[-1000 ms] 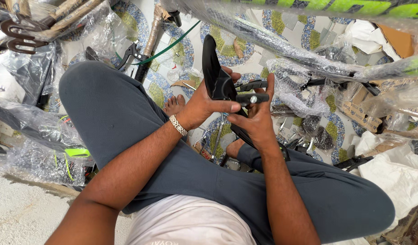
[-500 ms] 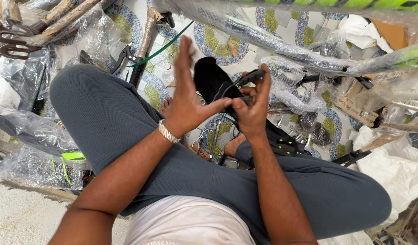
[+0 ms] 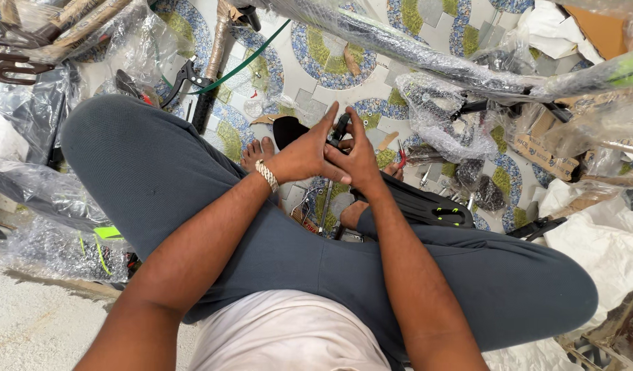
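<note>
My left hand [image 3: 304,154] and right hand [image 3: 358,156] meet above my crossed legs, both closed around a small black part [image 3: 340,127]. Beside it lies a black saddle [image 3: 287,130]. Wrapped bicycle tubes [image 3: 426,58] and plastic packaging [image 3: 41,206] crowd the tiled floor [image 3: 392,96].

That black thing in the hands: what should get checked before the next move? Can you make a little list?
1. Both hands on the black part: ok. The left hand and right hand meet around it.
2. Grip firm: cannot tell; the fingers hide most of the part.
3. Black saddle close by: ok, it lies just behind the left hand.
4. Bare toes away from loose pieces: not ok, small parts lie on the patterned floor near them.
5. Room to move: not ok, plastic-wrapped frame tubes crowd the space ahead.
</note>
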